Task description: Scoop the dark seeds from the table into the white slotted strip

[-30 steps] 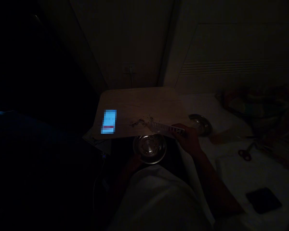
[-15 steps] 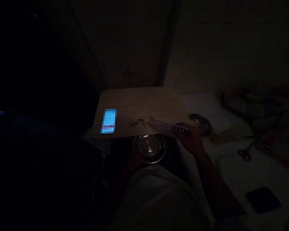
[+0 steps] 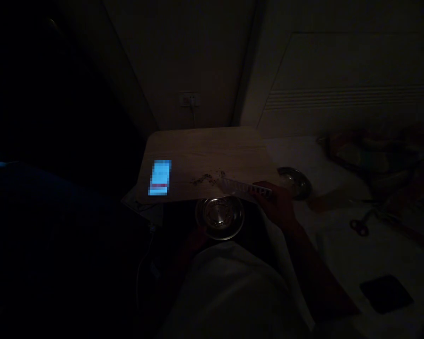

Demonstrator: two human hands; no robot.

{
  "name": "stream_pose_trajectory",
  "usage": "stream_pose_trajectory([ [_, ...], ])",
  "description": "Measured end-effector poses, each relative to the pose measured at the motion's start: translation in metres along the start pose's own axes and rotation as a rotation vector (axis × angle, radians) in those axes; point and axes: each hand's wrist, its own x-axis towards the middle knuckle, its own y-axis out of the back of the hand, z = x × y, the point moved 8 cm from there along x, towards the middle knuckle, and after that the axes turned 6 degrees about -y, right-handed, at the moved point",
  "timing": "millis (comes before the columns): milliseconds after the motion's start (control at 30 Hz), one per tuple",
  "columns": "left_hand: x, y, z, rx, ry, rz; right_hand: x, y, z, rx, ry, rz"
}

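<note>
In the dim head view, my right hand [image 3: 278, 202] grips a pale strip with a row of slots [image 3: 242, 187]; its exact kind is hard to make out. The strip's far end lies low over the wooden tabletop [image 3: 205, 146], beside a scatter of small dark bits [image 3: 205, 179]. Just below the table's near edge is a round, shiny metal dish [image 3: 237, 225], with small bits inside. My left hand [image 3: 198, 237] is at the dish's lower left rim and appears to hold it, though its fingers are mostly lost in shadow.
A lit phone [image 3: 159, 178] rests on the table's left side. Another metal dish [image 3: 305, 181] stands right of the table on a pale surface, with scissors [image 3: 359, 227], a dark square item [image 3: 387, 293] and crumpled cloth [image 3: 374, 155]. A cable [image 3: 139, 268] hangs at left.
My right hand and the slotted strip have shifted slightly left, and the strip's tip sits a little lower. The dish and my left hand stay nearly where they were.
</note>
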Motion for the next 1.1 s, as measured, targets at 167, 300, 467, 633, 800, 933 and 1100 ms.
stream_pose_trajectory([
  [167, 0.0, 0.001, 0.0, 0.015, -0.006, 0.014, 0.0, -0.001, -0.002, 0.004, 0.005, -0.014],
  [300, 0.001, 0.005, 0.001, 0.027, -0.013, 0.035, 0.0, 0.002, 0.0, 0.024, -0.003, 0.017],
  [467, 0.002, 0.008, 0.0, 0.016, -0.032, 0.035, -0.003, 0.008, 0.001, 0.02, -0.014, 0.054],
  [633, 0.005, 0.011, -0.002, 0.019, -0.03, 0.036, -0.003, 0.007, 0.003, -0.005, -0.039, 0.029],
  [800, 0.007, 0.006, 0.0, 0.034, -0.062, 0.038, -0.002, 0.005, 0.002, -0.024, -0.026, 0.031],
  [933, 0.004, 0.008, 0.0, 0.035, -0.062, 0.035, -0.001, 0.004, -0.002, -0.015, -0.002, 0.022],
  [1100, 0.002, 0.019, -0.002, 0.035, 0.0, 0.024, -0.001, 0.006, 0.0, -0.013, -0.016, 0.042],
])
